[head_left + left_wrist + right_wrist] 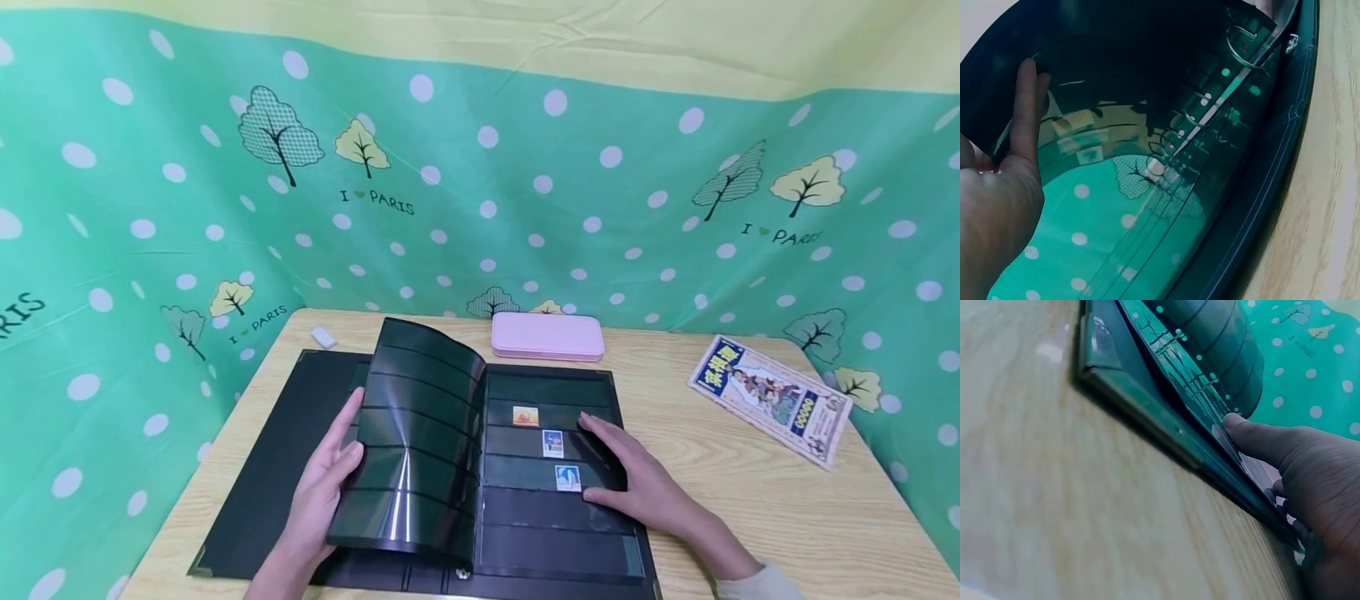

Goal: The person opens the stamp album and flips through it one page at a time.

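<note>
An open stamp album [251,467] with black pages and a ring binding lies on the table. My left hand [318,479] pinches a raised, curved bundle of black pages [423,408] by its outer edge, thumb in front and fingers behind. In the left wrist view, metal rings [1241,50] run through the pages. My right hand [645,479] rests with spread fingers on the right-hand page [555,550]. Left of its fingers sit an orange-and-cream stamp [526,416], a blue stamp [552,444] and a light-blue stamp [567,478] in the page's strips.
A pink case [547,336] stands behind the album. A small white block [323,337] lies at the back left, and a printed colourful packet [771,400] at the right. The wooden table [787,533] meets a green dotted cloth [487,208] at the back and sides.
</note>
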### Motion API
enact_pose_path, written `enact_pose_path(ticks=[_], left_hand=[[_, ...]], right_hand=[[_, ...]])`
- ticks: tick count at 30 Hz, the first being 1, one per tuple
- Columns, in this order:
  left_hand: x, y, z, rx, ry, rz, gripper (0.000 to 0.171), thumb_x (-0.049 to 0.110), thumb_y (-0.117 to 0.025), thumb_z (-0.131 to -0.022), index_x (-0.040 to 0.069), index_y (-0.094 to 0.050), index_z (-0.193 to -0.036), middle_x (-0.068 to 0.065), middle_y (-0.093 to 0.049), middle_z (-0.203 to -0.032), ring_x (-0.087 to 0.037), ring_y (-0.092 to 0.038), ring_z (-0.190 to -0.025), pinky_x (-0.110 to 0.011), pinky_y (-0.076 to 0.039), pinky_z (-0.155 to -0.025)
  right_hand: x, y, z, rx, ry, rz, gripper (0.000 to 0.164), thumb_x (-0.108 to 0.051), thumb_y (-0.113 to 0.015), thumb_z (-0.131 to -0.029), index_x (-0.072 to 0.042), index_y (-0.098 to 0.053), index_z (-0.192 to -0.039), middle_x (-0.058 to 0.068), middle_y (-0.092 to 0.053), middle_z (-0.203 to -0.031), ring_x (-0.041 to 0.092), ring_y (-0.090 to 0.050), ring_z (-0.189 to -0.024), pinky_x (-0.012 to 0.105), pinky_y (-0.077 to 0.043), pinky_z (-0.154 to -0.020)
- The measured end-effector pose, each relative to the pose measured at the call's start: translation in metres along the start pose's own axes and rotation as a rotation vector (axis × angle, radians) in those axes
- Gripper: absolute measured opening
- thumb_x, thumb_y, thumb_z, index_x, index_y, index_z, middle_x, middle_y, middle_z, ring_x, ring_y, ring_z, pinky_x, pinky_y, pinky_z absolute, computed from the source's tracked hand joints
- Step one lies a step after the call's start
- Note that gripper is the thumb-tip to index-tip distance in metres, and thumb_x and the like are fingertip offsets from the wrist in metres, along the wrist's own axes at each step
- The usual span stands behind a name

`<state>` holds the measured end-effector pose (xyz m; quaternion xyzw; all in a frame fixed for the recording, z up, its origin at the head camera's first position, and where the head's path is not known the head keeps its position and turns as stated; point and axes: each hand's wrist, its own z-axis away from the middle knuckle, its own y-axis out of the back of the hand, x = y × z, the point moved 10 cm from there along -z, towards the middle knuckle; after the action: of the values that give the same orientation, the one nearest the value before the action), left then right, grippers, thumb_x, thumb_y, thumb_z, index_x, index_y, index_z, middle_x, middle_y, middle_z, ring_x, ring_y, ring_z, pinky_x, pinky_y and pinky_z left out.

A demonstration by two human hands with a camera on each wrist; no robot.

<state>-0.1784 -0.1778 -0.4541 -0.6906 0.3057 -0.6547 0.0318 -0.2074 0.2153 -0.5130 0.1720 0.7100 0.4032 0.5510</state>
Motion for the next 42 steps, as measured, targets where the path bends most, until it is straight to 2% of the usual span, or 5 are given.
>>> enact_pose_path(ticks=[15, 25, 32, 38, 42], left_hand=[[0.024, 0.018, 0.004, -0.056, -0.020, 0.063, 0.065, 0.009, -0.022, -0.122, 0.033, -0.007, -0.181, -0.006, -0.069, -0.151, -0.023, -0.075, -0.122, -0.037, -0.065, -0.093], [0.032, 0.048, 0.014, -0.035, 0.074, -0.077, 0.064, 0.010, -0.024, -0.122, 0.039, -0.018, -0.179, -0.005, -0.072, -0.147, -0.029, -0.081, -0.110, -0.043, -0.067, -0.087], [0.036, 0.066, 0.023, 0.058, 0.081, -0.392, 0.064, 0.009, -0.034, -0.122, 0.021, -0.012, -0.181, -0.001, -0.080, -0.107, -0.014, -0.077, -0.094, -0.027, -0.062, -0.087], [0.034, 0.073, 0.025, 0.125, 0.078, -0.549, 0.063, 0.008, -0.040, -0.121, 0.005, -0.013, -0.178, -0.009, -0.032, -0.069, -0.019, -0.052, -0.061, -0.027, -0.048, -0.076], [0.028, 0.083, 0.026, 0.166, 0.139, -0.682, 0.063, 0.011, -0.041, -0.121, 0.005, -0.015, -0.178, -0.003, -0.054, -0.074, -0.011, -0.060, -0.071, -0.022, -0.046, -0.076]], right_hand=[[0.001, -0.001, -0.002, -0.006, -0.008, -0.006, 0.100, -0.049, -0.090, -0.093, -0.024, -0.038, -0.175, 0.014, -0.041, -0.176, 0.050, -0.038, -0.159, 0.078, -0.037, -0.118], [0.001, 0.000, 0.000, -0.008, -0.019, -0.019, 0.101, -0.045, -0.092, -0.092, -0.024, -0.038, -0.175, 0.014, -0.041, -0.176, 0.050, -0.038, -0.159, 0.078, -0.037, -0.118], [0.001, 0.000, 0.000, -0.007, -0.009, -0.029, 0.100, -0.047, -0.091, -0.092, -0.024, -0.039, -0.174, 0.014, -0.041, -0.176, 0.050, -0.038, -0.159, 0.077, -0.038, -0.118], [0.001, 0.001, 0.001, -0.003, -0.006, -0.030, 0.100, -0.046, -0.091, -0.092, -0.023, -0.039, -0.174, 0.014, -0.042, -0.175, 0.049, -0.039, -0.159, 0.077, -0.038, -0.118], [0.001, 0.001, 0.001, -0.002, -0.008, -0.027, 0.100, -0.047, -0.091, -0.092, -0.023, -0.039, -0.174, 0.014, -0.042, -0.175, 0.049, -0.039, -0.159, 0.077, -0.038, -0.118]])
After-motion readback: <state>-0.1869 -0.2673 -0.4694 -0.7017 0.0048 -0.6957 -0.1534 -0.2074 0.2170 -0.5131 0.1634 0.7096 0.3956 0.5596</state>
